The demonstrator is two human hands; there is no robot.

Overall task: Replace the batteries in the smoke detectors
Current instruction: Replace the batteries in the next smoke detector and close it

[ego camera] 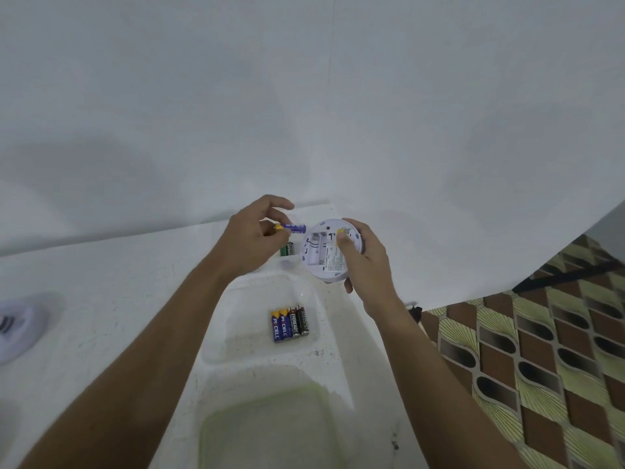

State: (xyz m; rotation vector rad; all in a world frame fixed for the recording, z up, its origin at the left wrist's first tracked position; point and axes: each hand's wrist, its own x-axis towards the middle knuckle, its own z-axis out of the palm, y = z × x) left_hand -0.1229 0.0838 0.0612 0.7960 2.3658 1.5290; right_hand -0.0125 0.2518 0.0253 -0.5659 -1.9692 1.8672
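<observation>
My right hand grips a round white smoke detector above the table, its back turned to me and its battery bay open. The bay's slots look bare. My left hand pinches a blue and yellow battery just left of the detector, its tip pointing at the bay. Beneath that hand a green battery lies in a small clear container. In a clear tray below lie several batteries, two blue-yellow and two black-red.
A second white smoke detector lies at the left edge of the white table. A larger clear container stands near me. White wall rises behind. Patterned floor shows past the table's right edge.
</observation>
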